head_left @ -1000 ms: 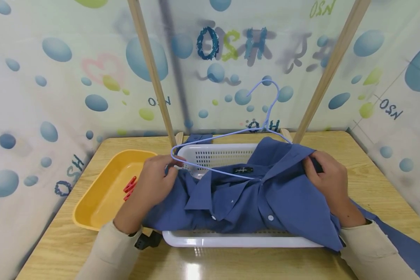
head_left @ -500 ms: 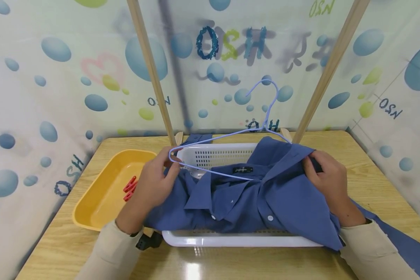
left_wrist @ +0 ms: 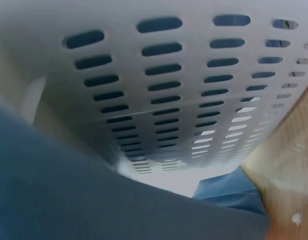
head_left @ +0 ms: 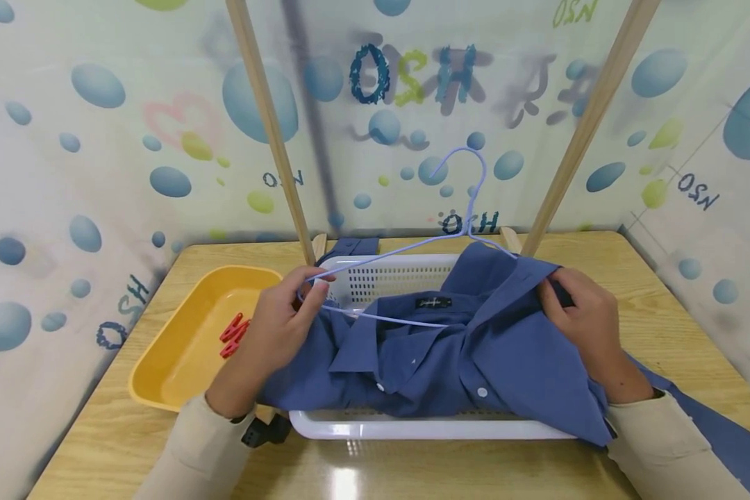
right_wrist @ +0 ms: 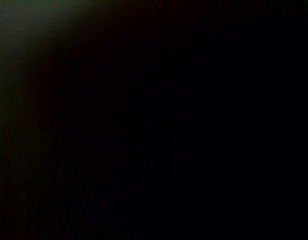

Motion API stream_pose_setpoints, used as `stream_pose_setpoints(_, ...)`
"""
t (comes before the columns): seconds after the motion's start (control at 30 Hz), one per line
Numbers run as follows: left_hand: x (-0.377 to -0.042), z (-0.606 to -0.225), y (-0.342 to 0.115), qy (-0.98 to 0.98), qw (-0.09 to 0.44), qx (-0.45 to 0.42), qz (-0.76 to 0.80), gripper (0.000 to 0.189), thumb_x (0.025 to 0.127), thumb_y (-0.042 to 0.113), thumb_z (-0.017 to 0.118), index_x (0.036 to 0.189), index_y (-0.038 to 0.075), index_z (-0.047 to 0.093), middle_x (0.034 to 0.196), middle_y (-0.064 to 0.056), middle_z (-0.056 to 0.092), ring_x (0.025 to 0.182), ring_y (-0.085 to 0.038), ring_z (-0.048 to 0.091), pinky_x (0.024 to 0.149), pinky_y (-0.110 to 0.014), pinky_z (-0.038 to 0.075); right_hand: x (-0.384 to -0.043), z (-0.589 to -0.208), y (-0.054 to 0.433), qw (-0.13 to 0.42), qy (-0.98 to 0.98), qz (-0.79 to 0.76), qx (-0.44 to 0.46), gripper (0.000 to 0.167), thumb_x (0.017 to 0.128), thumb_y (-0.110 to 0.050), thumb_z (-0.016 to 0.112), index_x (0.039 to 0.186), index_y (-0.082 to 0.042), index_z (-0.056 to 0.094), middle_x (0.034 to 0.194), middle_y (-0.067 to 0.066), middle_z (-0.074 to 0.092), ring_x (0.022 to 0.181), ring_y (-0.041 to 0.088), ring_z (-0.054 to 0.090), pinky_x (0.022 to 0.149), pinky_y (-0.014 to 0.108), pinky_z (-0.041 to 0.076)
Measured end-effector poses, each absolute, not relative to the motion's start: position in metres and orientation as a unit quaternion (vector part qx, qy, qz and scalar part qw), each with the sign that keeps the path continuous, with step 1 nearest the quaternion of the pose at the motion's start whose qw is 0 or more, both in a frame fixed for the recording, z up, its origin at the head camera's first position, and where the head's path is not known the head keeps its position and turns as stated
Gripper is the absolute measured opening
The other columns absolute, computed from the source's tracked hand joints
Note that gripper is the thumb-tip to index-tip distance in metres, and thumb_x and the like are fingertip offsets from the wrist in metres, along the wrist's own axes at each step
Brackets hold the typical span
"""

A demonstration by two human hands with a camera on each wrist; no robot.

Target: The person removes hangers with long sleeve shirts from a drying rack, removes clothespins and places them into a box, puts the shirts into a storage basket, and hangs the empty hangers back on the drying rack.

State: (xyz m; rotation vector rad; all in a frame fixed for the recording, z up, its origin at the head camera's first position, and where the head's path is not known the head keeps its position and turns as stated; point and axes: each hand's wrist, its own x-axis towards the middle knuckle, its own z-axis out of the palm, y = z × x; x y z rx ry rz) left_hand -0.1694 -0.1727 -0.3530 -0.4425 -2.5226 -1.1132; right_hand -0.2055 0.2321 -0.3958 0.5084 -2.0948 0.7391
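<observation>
In the head view a blue button shirt [head_left: 425,375] lies over a white basket. A light-blue wire hanger [head_left: 406,246] has its right end inside the shirt's shoulder; its hook points up. My left hand [head_left: 281,323] pinches the hanger's left end between thumb and fingers, above the shirt's left shoulder. With my right hand [head_left: 581,323] I grip the shirt near its collar and right shoulder, the fingertips hidden behind cloth. The left wrist view shows blue cloth [left_wrist: 109,200] beside the basket's slotted wall. The right wrist view is almost black.
The white basket [head_left: 437,430] stands on a wooden table [head_left: 675,305]. To its left is a yellow tray [head_left: 175,368] with red clothespins [head_left: 232,337]. Two wooden poles [head_left: 269,118] rise behind it. More blue cloth [head_left: 356,246] lies behind the basket.
My left hand's grip on the hanger's end has shifted, thumb now over the wire. The hanger's hook has moved slightly left and down. My right hand stays almost still.
</observation>
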Motion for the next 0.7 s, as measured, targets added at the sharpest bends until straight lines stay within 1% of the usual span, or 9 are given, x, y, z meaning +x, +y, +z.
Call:
stream_pose_setpoints(0.13,-0.1691,-0.3541,-0.1716,-0.882,0.182,-0.155,-0.407,0.020,0.105,0.020,0.052,0.110,0.009,0.068,0.074,-0.002,0.054,0.066,-0.015,0.048,0.059,-0.023,0.039,-0.2031,-0.3946,0.2318,0.401,-0.844,0.295,0.199,0.007,0.084,0.002,0.068,0.091,0.002,0.069,0.086,0.019,0.069,0.073,0.030,0.063,0.077,0.011,0.036)
stream_pose_setpoints(0.2,-0.1691,-0.3548,-0.1714,-0.880,0.189,-0.154,-0.408,0.021,0.106,0.019,0.050,0.106,0.009,0.068,0.072,-0.002,0.052,0.065,-0.014,0.047,0.059,-0.023,0.038,-0.2021,-0.3937,0.2321,0.392,-0.850,0.292,0.196,0.007,0.084,0.002,0.067,0.091,0.002,0.068,0.086,0.019,0.069,0.073,0.029,0.062,0.077,0.010,0.036)
stream_pose_setpoints(0.3,-0.1693,-0.3553,-0.1710,-0.874,0.213,-0.158,-0.407,0.020,0.105,0.017,0.052,0.101,0.008,0.069,0.070,-0.003,0.053,0.064,-0.013,0.047,0.058,-0.023,0.038,-0.2012,-0.3924,0.2327,0.382,-0.857,0.288,0.192,0.007,0.085,0.002,0.066,0.092,0.002,0.068,0.086,0.018,0.069,0.072,0.028,0.062,0.075,0.011,0.037)
stream_pose_setpoints(0.43,-0.1697,-0.3548,-0.1704,-0.864,0.241,-0.167,-0.410,0.019,0.103,0.016,0.054,0.098,0.007,0.070,0.069,-0.004,0.054,0.064,-0.012,0.048,0.057,-0.022,0.037,-0.2024,-0.3921,0.2331,0.383,-0.856,0.286,0.195,0.005,0.086,0.000,0.066,0.090,0.002,0.068,0.086,0.018,0.069,0.072,0.028,0.062,0.074,0.014,0.038)
stream_pose_setpoints(0.5,-0.1697,-0.3543,-0.1699,-0.861,0.243,-0.166,-0.415,0.019,0.103,0.016,0.054,0.098,0.007,0.070,0.069,-0.005,0.054,0.065,-0.012,0.048,0.058,-0.021,0.038,-0.2029,-0.3923,0.2331,0.384,-0.855,0.287,0.196,0.004,0.086,0.000,0.067,0.089,0.001,0.068,0.085,0.018,0.069,0.072,0.029,0.062,0.074,0.015,0.038)
stream_pose_setpoints(0.6,-0.1698,-0.3546,-0.1692,-0.859,0.237,-0.157,-0.425,0.021,0.104,0.017,0.053,0.098,0.006,0.070,0.073,-0.009,0.059,0.069,-0.012,0.050,0.061,-0.020,0.039,-0.2031,-0.3923,0.2329,0.384,-0.854,0.289,0.198,0.003,0.087,-0.001,0.067,0.088,0.002,0.068,0.085,0.018,0.069,0.071,0.029,0.062,0.073,0.016,0.038)
stream_pose_setpoints(0.7,-0.1698,-0.3550,-0.1681,-0.853,0.220,-0.147,-0.449,0.022,0.105,0.017,0.051,0.099,0.006,0.070,0.071,-0.009,0.054,0.066,-0.013,0.048,0.061,-0.021,0.038,-0.2026,-0.3925,0.2328,0.380,-0.854,0.295,0.197,0.004,0.087,-0.001,0.067,0.088,0.003,0.068,0.086,0.018,0.070,0.072,0.028,0.063,0.074,0.014,0.037)
